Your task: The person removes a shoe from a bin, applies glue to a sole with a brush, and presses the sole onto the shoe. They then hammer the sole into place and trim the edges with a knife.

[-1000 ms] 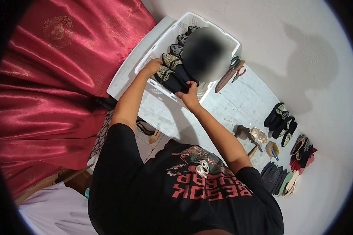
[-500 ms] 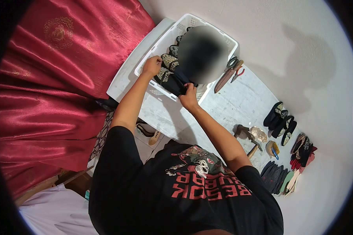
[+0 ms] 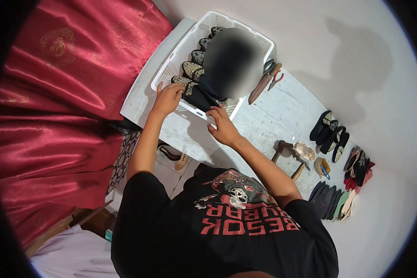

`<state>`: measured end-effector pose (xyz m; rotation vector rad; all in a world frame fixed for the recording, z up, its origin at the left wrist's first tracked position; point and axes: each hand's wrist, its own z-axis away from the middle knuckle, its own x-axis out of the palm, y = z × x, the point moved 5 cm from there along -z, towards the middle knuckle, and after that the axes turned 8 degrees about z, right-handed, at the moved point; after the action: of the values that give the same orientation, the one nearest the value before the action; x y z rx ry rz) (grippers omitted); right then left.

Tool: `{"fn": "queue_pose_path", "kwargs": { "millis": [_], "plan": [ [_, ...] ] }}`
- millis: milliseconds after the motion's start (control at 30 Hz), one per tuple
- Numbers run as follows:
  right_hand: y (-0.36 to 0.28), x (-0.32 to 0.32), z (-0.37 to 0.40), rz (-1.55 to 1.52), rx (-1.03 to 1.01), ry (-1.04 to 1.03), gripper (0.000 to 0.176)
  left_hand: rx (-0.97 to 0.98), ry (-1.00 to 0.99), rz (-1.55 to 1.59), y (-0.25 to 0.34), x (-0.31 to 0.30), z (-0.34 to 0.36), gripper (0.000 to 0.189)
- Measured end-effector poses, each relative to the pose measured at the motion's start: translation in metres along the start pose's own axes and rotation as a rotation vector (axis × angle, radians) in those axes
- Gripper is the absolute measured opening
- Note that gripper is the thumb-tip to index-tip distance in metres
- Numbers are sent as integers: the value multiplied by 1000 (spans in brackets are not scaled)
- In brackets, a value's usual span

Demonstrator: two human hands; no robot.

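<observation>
A white plastic basket (image 3: 159,79) on the table holds a row of black flat shoes with gold-patterned toes. My left hand (image 3: 167,98) is at the basket's near left edge, its fingers apart and touching the patterned toe of the nearest shoe (image 3: 200,99). By that shoe's heel end, my right hand (image 3: 225,127) has its thumb spread away from its fingers, with the fingertips at the shoe and basket rim. Another patterned shoe (image 3: 192,70) lies just behind. A blurred round patch hides much of the basket's inside.
Right of the basket lie scissors (image 3: 269,66), a knife-like tool (image 3: 260,91) and red-handled pliers (image 3: 276,79). Farther right are a hammer (image 3: 300,171), finished shoes (image 3: 334,137) and stacked soles (image 3: 325,200). Red satin cloth (image 3: 74,116) hangs at left.
Both hands have loosened from the nearest shoe, which stays in the basket. My right thumb has swung away from the fingers. The whole view has shifted slightly.
</observation>
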<state>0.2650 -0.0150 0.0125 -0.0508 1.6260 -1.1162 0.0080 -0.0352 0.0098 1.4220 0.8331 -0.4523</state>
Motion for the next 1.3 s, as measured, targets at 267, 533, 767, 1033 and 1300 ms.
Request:
{"fn": "queue_pose_path", "kwargs": {
  "millis": [267, 533, 767, 1033, 1300],
  "plan": [
    [-14, -37, 32, -201, -33, 69, 40, 41, 21, 51, 51, -3, 12, 23],
    [31, -66, 149, -446, 231, 4, 25, 527, -60, 325, 201, 56, 44, 22],
    [79, -42, 254, -522, 421, 234, 21, 429, -1032, 599, 293, 205, 107, 33],
    [141, -81, 336, -481, 427, 360, 23, 436, -1032, 561, 371, 279, 130, 34],
    [221, -96, 438, -625, 417, 259, 23, 261, -1081, 180, 401, 366, 184, 46]
  ]
}}
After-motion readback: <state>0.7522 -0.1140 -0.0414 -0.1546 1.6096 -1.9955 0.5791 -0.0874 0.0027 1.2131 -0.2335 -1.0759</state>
